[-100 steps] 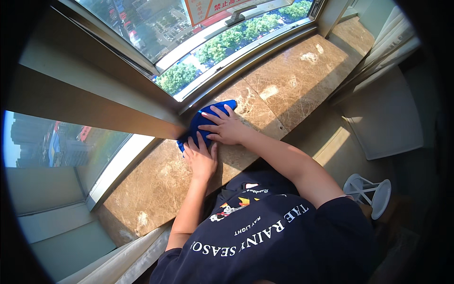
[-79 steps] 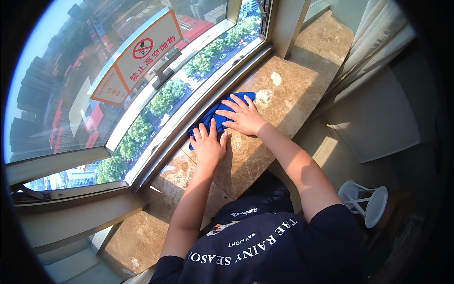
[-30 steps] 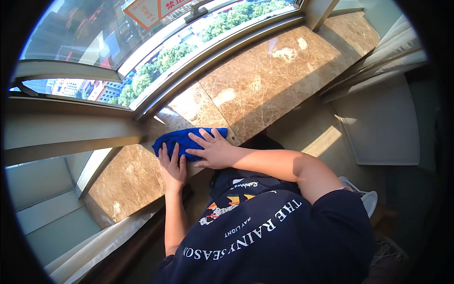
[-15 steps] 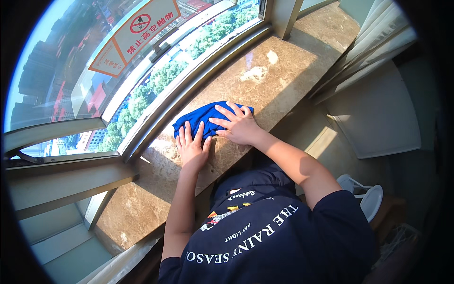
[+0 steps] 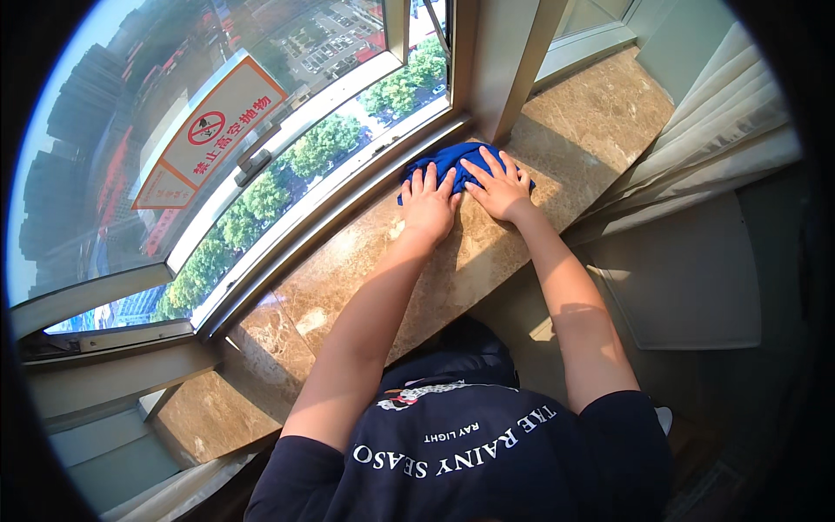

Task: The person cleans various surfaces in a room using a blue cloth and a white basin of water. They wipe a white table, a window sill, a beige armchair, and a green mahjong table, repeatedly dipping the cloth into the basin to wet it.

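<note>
Sunlit corner, even pressure

Around me the high room is bright, and the wide metal-framed window [image 5: 313, 78] fills most of the left side. Below it runs the long brown, mottled stone sill [image 5: 339, 270], half in sun and half in shade; its pale patches could be veining, glare or damp, I cannot tell which. To my right hangs the pleated cream fabric curtain [image 5: 713, 148]. Ahead, the broad beige window post [image 5: 504, 70] comes down to the sill.

The crumpled bright-blue fabric cloth [image 5: 448, 157] lies on the stone beside the window track, near the foot of that post; whether it touches the post I can't make out. My left hand [image 5: 428, 204] and my right hand [image 5: 503, 187] rest on it side by side, palms down. My fingers are spread and laid flat over the folds, clutching nothing.

Pressing well here, I judge, means equal weight through both palms, the bunched folds smoothed out, and the cloth's far edge led by my fingertips into the corner. Leaning from my shoulders should help at this reach; too hard a push might ruck the cloth against the post.
</note>
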Demonstrator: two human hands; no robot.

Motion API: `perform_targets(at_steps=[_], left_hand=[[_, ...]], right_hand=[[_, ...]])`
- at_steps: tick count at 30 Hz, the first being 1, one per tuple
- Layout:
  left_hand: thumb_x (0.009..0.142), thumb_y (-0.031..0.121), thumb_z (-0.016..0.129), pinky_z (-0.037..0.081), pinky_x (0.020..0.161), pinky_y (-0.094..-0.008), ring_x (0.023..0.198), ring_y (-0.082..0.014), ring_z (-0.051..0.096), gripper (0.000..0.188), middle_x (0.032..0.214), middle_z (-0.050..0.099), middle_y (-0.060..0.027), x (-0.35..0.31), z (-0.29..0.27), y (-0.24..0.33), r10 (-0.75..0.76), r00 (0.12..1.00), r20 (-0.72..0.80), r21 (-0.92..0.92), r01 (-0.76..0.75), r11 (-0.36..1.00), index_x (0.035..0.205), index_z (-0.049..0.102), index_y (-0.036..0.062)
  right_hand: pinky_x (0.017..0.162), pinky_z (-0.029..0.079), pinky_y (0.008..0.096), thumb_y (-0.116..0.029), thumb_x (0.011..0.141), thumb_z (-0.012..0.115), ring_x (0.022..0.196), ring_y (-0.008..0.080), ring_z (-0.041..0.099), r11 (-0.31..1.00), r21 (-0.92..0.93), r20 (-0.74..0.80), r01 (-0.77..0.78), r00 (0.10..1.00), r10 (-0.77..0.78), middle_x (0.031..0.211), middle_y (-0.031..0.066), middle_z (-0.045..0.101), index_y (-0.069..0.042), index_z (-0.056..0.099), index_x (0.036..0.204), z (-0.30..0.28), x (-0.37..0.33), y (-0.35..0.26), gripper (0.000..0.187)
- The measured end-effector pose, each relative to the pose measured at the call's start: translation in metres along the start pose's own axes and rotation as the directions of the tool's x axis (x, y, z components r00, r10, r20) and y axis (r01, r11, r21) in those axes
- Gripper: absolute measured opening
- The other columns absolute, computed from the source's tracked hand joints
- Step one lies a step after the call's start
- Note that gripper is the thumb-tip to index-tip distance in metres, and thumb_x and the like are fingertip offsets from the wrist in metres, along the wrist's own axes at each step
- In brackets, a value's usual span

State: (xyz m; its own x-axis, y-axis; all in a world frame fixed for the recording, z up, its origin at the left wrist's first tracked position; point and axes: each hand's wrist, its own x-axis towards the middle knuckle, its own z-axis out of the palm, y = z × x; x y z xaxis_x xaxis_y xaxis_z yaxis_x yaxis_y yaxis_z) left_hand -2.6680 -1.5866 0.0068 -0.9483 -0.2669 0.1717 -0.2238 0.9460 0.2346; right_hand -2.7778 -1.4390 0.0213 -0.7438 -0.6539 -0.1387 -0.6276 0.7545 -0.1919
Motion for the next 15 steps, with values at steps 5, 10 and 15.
perform_targets(at_steps=[5,10,15], left_hand=[[0.088,0.019,0.064,0.043,0.096,-0.0486,0.117,-0.0321,0.053,0.039,0.126,0.059,-0.0109,-0.01,-0.007,-0.008,-0.006,0.994,-0.112,0.006,0.007,1.0,0.127,0.063,0.017],[0.081,0.013,0.065,0.044,0.092,-0.0481,0.115,-0.0324,0.054,0.034,0.122,0.059,-0.0111,-0.085,-0.037,-0.045,-0.09,0.981,-0.171,-0.003,0.091,0.996,0.116,0.065,0.015],[0.079,0.005,0.063,0.045,0.092,-0.0483,0.113,-0.0342,0.055,0.036,0.121,0.059,-0.0119,-0.19,-0.063,-0.106,-0.286,0.91,-0.301,0.0,0.3,0.954,0.113,0.066,0.0142]], right_hand=[[0.114,0.015,0.058,-0.043,0.098,0.057,0.149,0.0342,0.018,0.998,0.035,-0.063,0.052,0.997,-0.05,0.165,0.0031,0.023,-0.038,0.043,0.15,0.008,0.001,-0.023,0.053],[0.111,0.023,0.0585,-0.03,0.095,0.063,0.145,0.0366,0.028,0.944,0.074,-0.139,0.322,0.941,-0.31,0.16,0.007,0.033,-0.032,0.05,0.146,0.028,-0.033,-0.087,0.052],[0.111,0.026,0.0549,-0.018,0.096,0.058,0.143,0.0358,0.033,0.801,0.173,-0.078,0.573,0.819,-0.569,0.156,0.0095,0.038,-0.027,0.053,0.143,0.051,-0.06,-0.181,0.048]])
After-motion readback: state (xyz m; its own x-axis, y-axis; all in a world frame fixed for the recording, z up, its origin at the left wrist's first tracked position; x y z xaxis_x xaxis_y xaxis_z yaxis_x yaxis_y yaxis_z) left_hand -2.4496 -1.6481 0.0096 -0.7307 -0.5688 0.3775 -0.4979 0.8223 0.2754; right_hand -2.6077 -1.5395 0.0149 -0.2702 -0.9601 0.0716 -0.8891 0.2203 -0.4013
